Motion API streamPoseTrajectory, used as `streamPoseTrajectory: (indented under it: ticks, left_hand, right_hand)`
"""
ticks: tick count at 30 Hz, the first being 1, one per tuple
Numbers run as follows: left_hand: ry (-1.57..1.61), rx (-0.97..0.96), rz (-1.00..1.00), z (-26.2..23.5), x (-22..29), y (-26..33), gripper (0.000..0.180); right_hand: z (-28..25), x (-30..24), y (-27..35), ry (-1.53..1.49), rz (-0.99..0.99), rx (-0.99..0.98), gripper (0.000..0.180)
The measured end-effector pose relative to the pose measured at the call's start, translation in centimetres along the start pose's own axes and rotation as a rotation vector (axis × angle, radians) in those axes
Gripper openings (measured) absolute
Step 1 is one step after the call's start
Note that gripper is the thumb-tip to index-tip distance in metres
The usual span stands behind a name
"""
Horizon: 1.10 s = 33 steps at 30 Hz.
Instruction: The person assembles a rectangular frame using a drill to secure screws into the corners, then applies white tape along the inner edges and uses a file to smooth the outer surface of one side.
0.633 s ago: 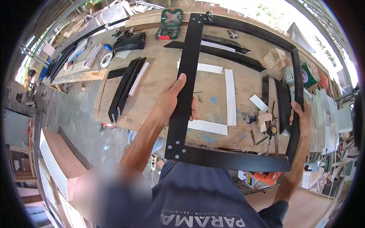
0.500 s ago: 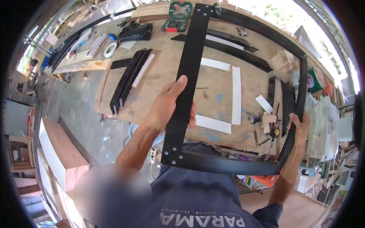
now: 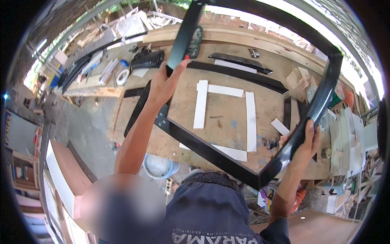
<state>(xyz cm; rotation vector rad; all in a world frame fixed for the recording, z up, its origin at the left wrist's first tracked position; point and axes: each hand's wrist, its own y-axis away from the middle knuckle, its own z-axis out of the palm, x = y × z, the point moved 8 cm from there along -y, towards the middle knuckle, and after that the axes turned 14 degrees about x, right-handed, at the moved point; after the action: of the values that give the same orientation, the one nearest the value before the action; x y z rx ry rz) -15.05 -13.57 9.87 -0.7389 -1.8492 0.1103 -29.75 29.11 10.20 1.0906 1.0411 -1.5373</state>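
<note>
Between my two hands a black four-sided frame (image 3: 213, 149) is held up and tilted over the workbench. My left hand (image 3: 165, 83) grips its left bar, with the thumb on the near face. Around the right bar, near its lower corner, my right hand (image 3: 307, 142) is closed. Metal fasteners show at the lower left corner, partly behind my left forearm. On the bench below, several white strips (image 3: 200, 105) lie in a rough rectangle. Black bars (image 3: 239, 77) rest beyond them.
A green tool case (image 3: 196, 44) stands at the back, partly behind the frame. To the left are a white tape roll (image 3: 122, 77) and a black bag (image 3: 147, 59). Wood scraps (image 3: 297, 79) and stacked pale panels (image 3: 342, 142) are at right. A bucket (image 3: 157, 166) is below the bench's near edge.
The frame has turned and tilted in my hands; its lower right corner has swung leftward and its far edge has risen. Both hands still hold it.
</note>
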Motion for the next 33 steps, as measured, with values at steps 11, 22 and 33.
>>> streamPoseTrajectory:
  ticks: [11, 22, 33]
  left_hand:
    - [0.442, -0.548, -0.501, 9.4, -7.5, -2.0, 0.048]
    - [0.580, -1.107, -0.926, 13.0, -2.0, 14.2, 0.045]
    - [0.678, -1.584, -1.084, 12.0, -3.2, 24.9, 0.047]
  right_hand:
    - [24.3, -10.6, 9.1, -0.717, 0.214, -0.520, 0.033]
    - [31.0, -12.9, 7.7, -0.416, 0.198, -0.391, 0.107]
    - [29.5, -6.9, 3.4, -0.161, 0.212, -0.201, 0.123]
